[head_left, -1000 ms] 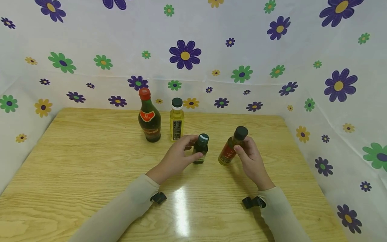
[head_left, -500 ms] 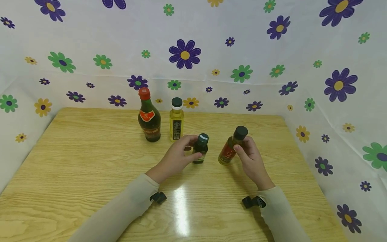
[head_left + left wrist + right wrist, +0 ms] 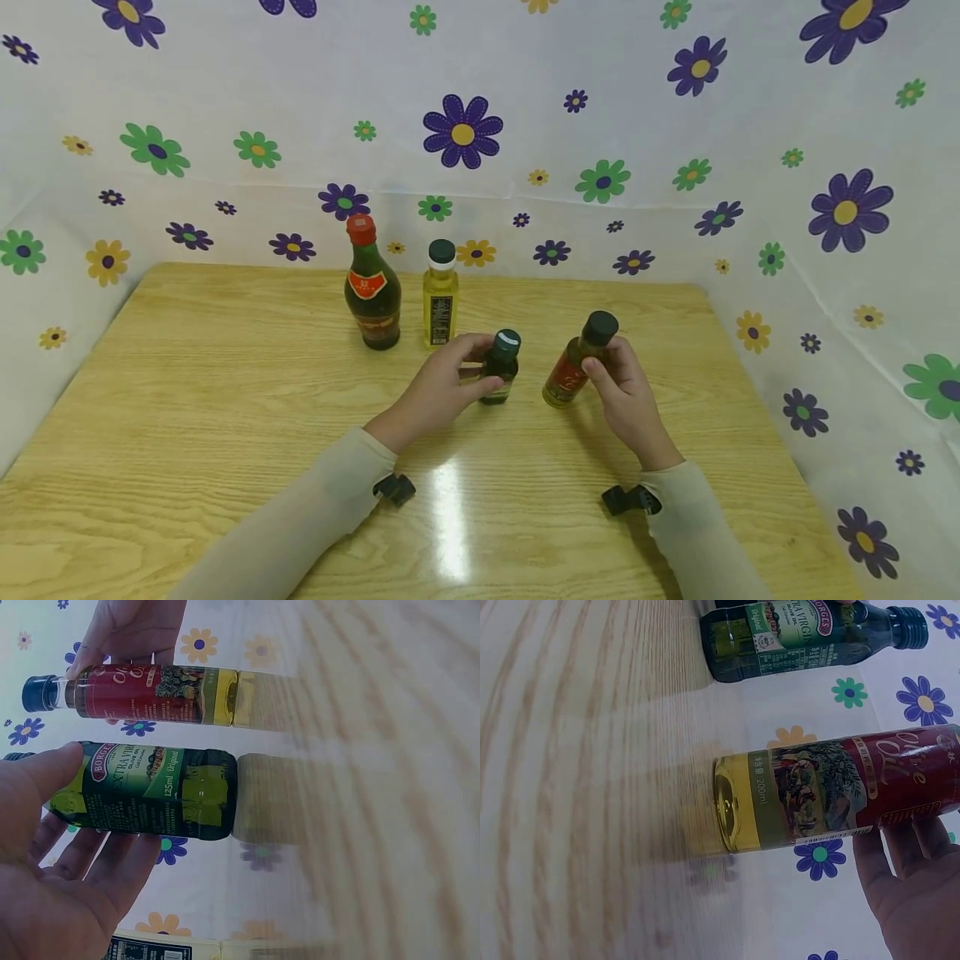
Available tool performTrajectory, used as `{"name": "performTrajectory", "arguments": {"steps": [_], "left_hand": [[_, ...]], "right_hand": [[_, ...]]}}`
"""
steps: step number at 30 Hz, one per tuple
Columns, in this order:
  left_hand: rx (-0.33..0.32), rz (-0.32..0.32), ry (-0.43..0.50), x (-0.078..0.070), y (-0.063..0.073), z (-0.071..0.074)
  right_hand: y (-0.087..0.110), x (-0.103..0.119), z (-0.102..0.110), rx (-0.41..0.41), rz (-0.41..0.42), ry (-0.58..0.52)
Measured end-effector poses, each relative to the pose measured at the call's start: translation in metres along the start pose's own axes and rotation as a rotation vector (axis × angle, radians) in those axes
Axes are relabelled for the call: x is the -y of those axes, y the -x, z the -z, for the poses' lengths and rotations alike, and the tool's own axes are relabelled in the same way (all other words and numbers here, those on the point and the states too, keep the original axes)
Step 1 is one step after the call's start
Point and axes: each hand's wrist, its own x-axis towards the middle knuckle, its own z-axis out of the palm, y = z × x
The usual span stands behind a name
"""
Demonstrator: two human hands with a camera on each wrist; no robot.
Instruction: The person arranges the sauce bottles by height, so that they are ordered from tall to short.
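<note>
In the head view my left hand (image 3: 442, 383) holds a small dark green olive oil bottle (image 3: 501, 367), thumb on the near side and fingers behind it. Its green label (image 3: 135, 769) reads "extra virgin" in the left wrist view. To the right, my right hand (image 3: 625, 396) grips a taller olive oil bottle (image 3: 567, 375) with a black cap and red label. This bottle leans to the right in the head view, its base right at the table. The right wrist view shows yellow oil (image 3: 739, 802) near its bottom. A short gap separates the two bottles.
Behind my left hand stand a dark green bottle (image 3: 373, 300) with a red cap and a yellow oil bottle (image 3: 440, 304) with a dark cap. The wooden table (image 3: 187, 400) ends at a flower-patterned cloth (image 3: 300, 100) at the back and sides.
</note>
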Motion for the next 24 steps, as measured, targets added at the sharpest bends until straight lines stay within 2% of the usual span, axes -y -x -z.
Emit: {"name": "performTrajectory", "arguments": {"steps": [3, 10, 24], "left_hand": [[-0.005, -0.003, -0.008, 0.0012, -0.0004, -0.0004], [0.001, 0.014, 0.058, 0.0008, 0.0000, -0.0004], [0.001, 0.002, 0.035, -0.0024, 0.0003, -0.0006]], "right_hand": [[0.0002, -0.0005, 0.0003, -0.007, -0.004, 0.009], [-0.0004, -0.0004, -0.0008, -0.008, 0.008, 0.010], [0.0007, 0.0006, 0.0011, -0.004, -0.010, 0.019]]}}
